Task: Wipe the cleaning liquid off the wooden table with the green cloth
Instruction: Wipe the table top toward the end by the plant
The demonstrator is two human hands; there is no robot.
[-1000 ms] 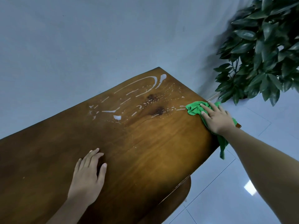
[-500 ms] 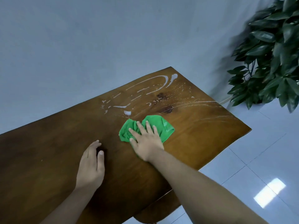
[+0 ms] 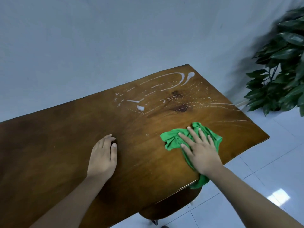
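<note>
Head view. The right hand [image 3: 202, 150] lies flat on the green cloth [image 3: 172, 139], fingers straight and spread, pressing it without gripping. The cloth sits crumpled on the wooden table [image 3: 65, 137] near its right end, with one tail hanging over the near edge. The left hand [image 3: 102, 157], at the cloth's 9 o'clock, rests palm-down on bare wood, fingers relaxed and holding nothing. White cleaning liquid [image 3: 164, 83] streaks the wood at the cloth's 12 o'clock, apart from it.

Plain wall [image 3: 82, 38], tiled floor [image 3: 263, 170], leafy plant [image 3: 283, 76]
The wall is painted pale blue-grey. A bright patch of light [image 3: 278, 197] is reflected in the glossy white tiles. The plant is placed at the right.
</note>
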